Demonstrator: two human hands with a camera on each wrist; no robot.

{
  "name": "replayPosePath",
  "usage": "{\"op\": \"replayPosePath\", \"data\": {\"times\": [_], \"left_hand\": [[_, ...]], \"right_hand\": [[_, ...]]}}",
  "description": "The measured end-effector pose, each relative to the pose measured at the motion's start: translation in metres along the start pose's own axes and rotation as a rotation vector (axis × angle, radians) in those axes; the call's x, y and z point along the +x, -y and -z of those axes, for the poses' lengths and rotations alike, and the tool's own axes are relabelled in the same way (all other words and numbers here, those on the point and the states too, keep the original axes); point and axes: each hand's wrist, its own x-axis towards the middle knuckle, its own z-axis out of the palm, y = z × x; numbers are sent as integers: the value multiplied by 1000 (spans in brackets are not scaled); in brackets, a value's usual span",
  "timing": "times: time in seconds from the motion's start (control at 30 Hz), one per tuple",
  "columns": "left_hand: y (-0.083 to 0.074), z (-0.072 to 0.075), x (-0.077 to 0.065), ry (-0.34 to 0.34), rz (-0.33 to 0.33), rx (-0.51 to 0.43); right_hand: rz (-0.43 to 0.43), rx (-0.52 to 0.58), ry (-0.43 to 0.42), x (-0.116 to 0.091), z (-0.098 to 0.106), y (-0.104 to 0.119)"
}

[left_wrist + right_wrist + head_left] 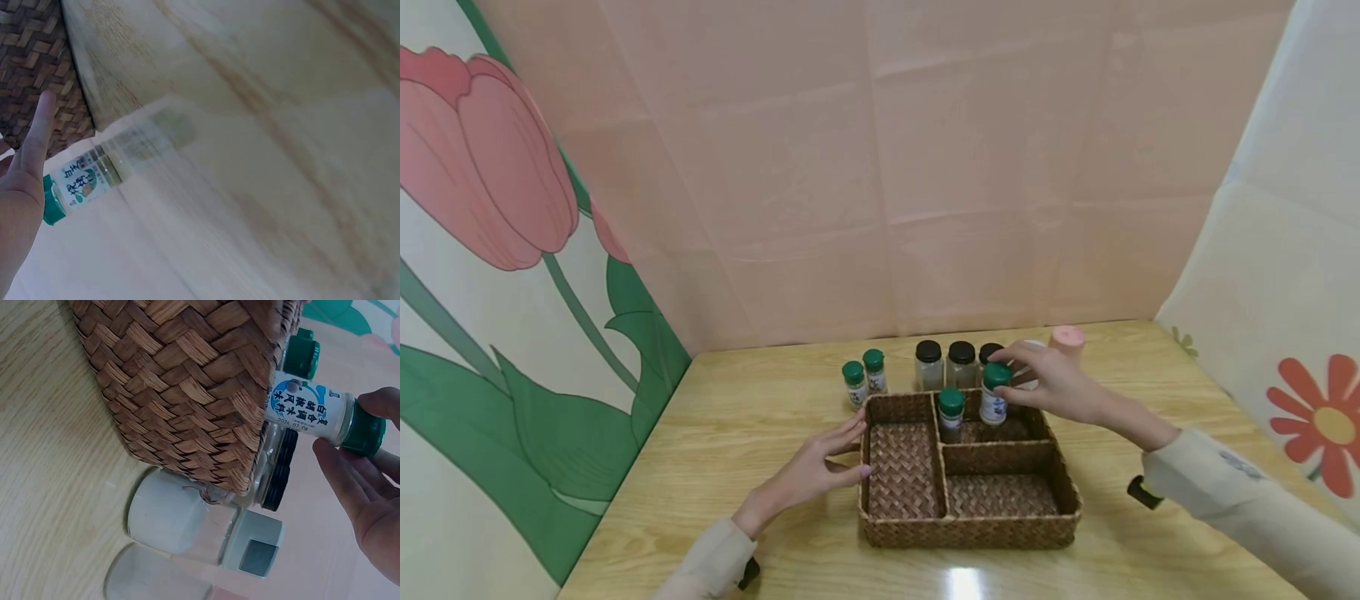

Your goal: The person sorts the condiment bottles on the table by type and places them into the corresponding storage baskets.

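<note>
One pale sleeve [711, 554], cut off by the lower edge, leads to the left hand [816, 467], which reaches forward across the counter [745, 425]. Its grip is wide: extended fingers rest along the outer left wall of the woven basket [970, 533], thumb by the rim. Behind the basket's far left corner stand two green-capped shakers [857, 395], their bases partly hidden; the left wrist view shows only one clearly, its body fading into blur.

Next comes the basket's long left compartment, woven floor in view. Right of the divider are a back and a front compartment. In the back one, a green-capped jar [951, 414] stands upright at the left. Behind the far wall, three black-capped jars [928, 371] are hidden low down, the rightmost mostly covered.

The right hand [1052, 383] comes in from the right, its grip pinching the green cap of a labelled shaker [995, 408] over the back compartment; whether its base touches the floor cannot be told. Beyond are a grey-lidded container [203, 525], barely visible from the head, and a pink-topped container [1067, 340], partly behind the hand.
</note>
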Motion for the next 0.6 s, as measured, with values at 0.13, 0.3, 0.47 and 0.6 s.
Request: {"op": "replayPosePath", "data": {"times": [0.13, 0.3, 0.47, 0.6], "left_hand": [[0, 0, 0, 2, 4, -3], [1, 0, 1, 5, 3, 1], [1, 0, 1, 4, 1, 7], [1, 1, 0, 3, 3, 6]], "right_hand": [[6, 8, 15, 0, -4, -2], [0, 7, 45, 1, -8, -4], [-7, -2, 67, 1, -12, -6], [3, 10, 77, 0, -16, -7]]}}
